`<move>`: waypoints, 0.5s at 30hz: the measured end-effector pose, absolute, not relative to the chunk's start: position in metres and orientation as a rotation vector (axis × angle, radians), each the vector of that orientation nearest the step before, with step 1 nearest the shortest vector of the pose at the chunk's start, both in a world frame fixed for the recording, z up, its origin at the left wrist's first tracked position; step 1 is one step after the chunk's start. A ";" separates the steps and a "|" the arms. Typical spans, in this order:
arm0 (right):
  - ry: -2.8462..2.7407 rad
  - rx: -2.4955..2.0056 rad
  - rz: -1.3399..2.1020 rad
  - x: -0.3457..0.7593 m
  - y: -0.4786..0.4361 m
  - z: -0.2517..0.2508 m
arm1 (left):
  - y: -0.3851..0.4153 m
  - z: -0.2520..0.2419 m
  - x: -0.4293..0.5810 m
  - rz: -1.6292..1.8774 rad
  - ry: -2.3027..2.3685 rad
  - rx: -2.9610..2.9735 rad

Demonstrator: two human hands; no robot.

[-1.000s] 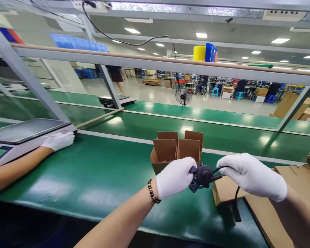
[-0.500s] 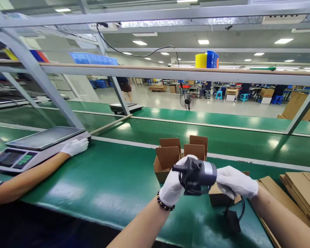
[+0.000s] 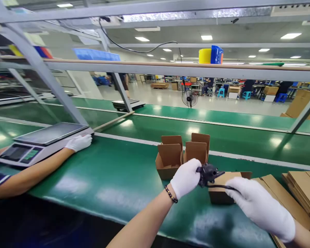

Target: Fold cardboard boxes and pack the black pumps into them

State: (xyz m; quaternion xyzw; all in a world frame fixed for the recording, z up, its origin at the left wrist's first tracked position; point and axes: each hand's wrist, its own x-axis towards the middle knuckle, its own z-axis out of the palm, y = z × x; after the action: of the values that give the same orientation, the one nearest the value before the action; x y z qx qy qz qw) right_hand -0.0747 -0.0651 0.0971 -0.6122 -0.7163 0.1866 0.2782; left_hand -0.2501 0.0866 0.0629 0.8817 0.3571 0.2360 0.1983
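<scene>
My left hand [image 3: 186, 179], in a white glove with a beaded bracelet at the wrist, is closed around a black pump-like device [image 3: 208, 174] with a short spout pointing right. A black cable [image 3: 220, 186] runs from the device to my right hand [image 3: 258, 205], also white-gloved, whose fingers are closed on it. Just behind my left hand stand open brown cardboard boxes [image 3: 169, 159] with raised flaps. Another small cardboard box [image 3: 221, 197] sits below and behind the device, partly covered by it and the cable. The cable's far end is hidden.
Flattened cardboard sheets [image 3: 303, 193] are stacked at the right on the green work surface [image 3: 113, 193]. To the left, a co-worker's gloved hand [image 3: 81, 142] touches a weighing scale [image 3: 51, 134]. A metal frame rail [image 3: 155, 68] crosses ahead.
The device has turned in my left hand, so its spout now points right instead of left. My right hand has moved off its body and lower right, onto the cable.
</scene>
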 end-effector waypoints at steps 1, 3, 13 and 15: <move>-1.924 -1.634 0.475 -0.075 -0.062 0.100 | 0.079 0.065 -0.247 0.526 0.939 2.619; -1.923 -1.646 0.500 -0.072 -0.055 0.103 | 0.067 0.068 -0.245 0.286 0.738 2.830; -1.785 -1.821 0.831 -0.079 -0.110 0.064 | 0.046 0.037 -0.275 0.316 0.486 2.304; -1.647 -1.943 0.815 -0.084 -0.121 0.046 | 0.041 0.026 -0.270 0.308 0.501 2.180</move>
State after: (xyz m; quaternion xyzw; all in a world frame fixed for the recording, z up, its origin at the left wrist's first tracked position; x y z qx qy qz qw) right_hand -0.0839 -0.1213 0.0465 -0.7069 -0.5991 0.2965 0.2314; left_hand -0.2699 0.0408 0.0257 0.8728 0.2004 0.1233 0.4277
